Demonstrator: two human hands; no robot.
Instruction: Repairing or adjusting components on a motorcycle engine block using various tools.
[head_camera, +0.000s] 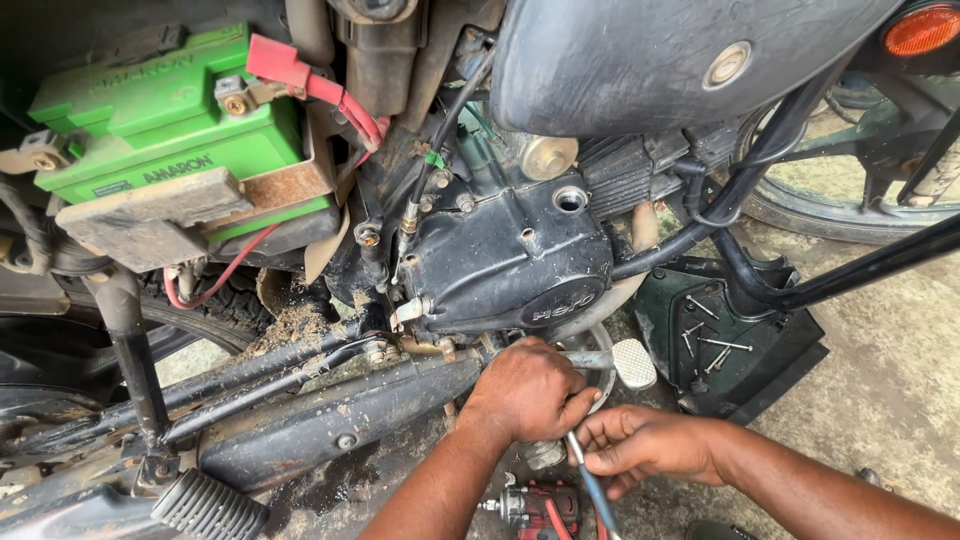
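- Left hand (530, 390) curling into a loose fist just under the black engine cover (505, 260), knuckles up, fingers closing over something low on the engine that is staying hidden beneath them.
- Right hand (645, 445) lying just right of and nearer than the left, fingers pinching together on a thin blue-handled tool (590, 480), its metal end touching the left hand's fingers.
- Tool handle running down toward the near edge, over a red-and-black power tool (530, 505) lying on the floor.
- Ribbed silver foot pedal (633, 362) sticking out just right of the left hand, close enough to be crowding it.
- Dirty black chain cover (330, 425) stretching left from the left wrist, with a ribbed footrest (205, 508) at the near left.
- Green battery (165, 120) sitting far left, with a red cable (335, 95) trailing from its terminal.
- Black plastic side panel (735, 345) lying on the floor at right, holding several loose screws (715, 345).
- Black bent tubing passing between engine and panel.
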